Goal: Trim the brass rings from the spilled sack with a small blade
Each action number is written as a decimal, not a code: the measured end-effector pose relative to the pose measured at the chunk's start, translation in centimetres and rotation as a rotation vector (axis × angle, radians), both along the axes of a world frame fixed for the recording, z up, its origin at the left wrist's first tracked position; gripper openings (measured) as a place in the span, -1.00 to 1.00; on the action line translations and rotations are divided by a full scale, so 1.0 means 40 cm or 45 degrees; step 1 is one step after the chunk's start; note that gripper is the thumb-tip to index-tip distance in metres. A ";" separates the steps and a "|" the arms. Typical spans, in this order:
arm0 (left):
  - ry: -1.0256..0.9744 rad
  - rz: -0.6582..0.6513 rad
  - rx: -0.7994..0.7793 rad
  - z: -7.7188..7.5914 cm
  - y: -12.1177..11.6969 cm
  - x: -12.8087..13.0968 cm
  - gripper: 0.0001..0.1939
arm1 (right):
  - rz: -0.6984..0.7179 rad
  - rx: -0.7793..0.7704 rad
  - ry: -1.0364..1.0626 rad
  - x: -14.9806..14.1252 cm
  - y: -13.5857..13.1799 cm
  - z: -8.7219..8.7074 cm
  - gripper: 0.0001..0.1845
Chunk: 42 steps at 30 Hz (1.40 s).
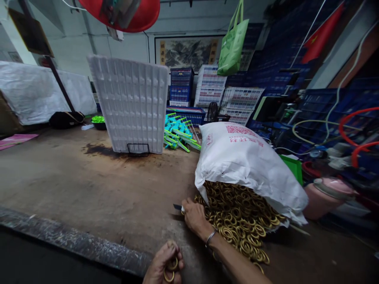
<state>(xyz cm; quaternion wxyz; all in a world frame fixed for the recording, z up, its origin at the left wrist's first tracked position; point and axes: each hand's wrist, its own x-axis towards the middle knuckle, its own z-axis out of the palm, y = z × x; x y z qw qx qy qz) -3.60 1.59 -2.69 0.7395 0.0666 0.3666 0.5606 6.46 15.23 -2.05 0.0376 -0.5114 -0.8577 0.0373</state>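
My left hand [163, 263], at the bottom of the view, is closed round a few gold-coloured rings [169, 275], which show between the curled fingers. Farther forward and to the right, my right hand [194, 215] has its fingers closed at the table, beside the ring pile. A dark flat strip [177, 207] with a pale end sticks out to the left from under its fingertips; its kind is unclear. Many loose gold-coloured rings [237, 221] spill from the mouth of a white woven sack [237, 157] lying on its side, partly behind my right forearm.
On the brown table [89, 189], a white moulded tray [133, 102] stands upright in a black wire holder [138, 149]. Behind it lie blue and green plastic pieces [179, 132]. A pink container [325, 197] stands at right. A green bag [233, 45] and red lampshade [142, 15] hang overhead.
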 end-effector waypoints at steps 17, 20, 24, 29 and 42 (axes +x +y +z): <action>1.316 0.133 0.589 0.016 0.034 0.007 -0.71 | -0.064 -1.026 1.272 0.085 -0.087 0.053 -0.92; 1.380 0.099 0.672 0.019 0.036 0.008 -0.74 | -0.140 -1.176 1.328 0.088 -0.108 0.061 -0.90; 1.370 0.097 0.730 0.010 0.042 0.004 -0.78 | -0.183 -1.355 1.386 0.083 -0.129 0.068 -0.86; 1.355 0.088 0.681 0.018 0.038 -0.001 -0.87 | -0.167 -1.397 1.447 0.075 -0.144 0.055 -0.84; 1.298 0.076 0.531 0.028 0.017 0.021 -0.84 | -0.158 -1.087 1.313 0.078 -0.169 0.017 -0.68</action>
